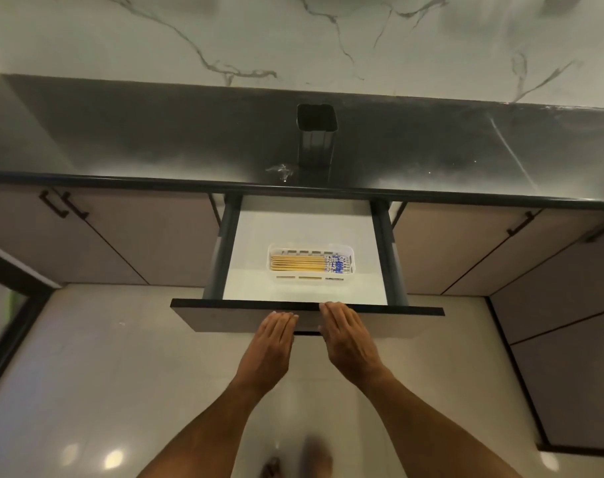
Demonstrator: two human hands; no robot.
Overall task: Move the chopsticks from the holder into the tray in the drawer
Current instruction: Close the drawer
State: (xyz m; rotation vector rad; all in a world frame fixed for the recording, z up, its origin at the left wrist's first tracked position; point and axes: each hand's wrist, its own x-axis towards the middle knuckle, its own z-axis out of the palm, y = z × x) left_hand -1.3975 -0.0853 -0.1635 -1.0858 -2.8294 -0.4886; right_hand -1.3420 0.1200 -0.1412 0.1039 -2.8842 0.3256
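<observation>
View from above the open drawer (305, 232). My left hand (271, 343) and my right hand (345, 334) lie flat with fingers straight and together, holding nothing; the right fingertips rest on the top edge of the drawer front (307, 320), the left just below that edge. The chopsticks (309, 263) lie side by side in the white tray (310, 279), which sits near the middle of the drawer floor, patterned ends toward the right wall. The dark holder (317, 132) stands on the desk (121, 146) close to its front edge, straight above the drawer, and looks empty. By my judgement only closing remains. Risk: a hard shove could slide the tray backward or jolt the chopsticks out of it; fingers over the top edge could be pinched under the desk edge
</observation>
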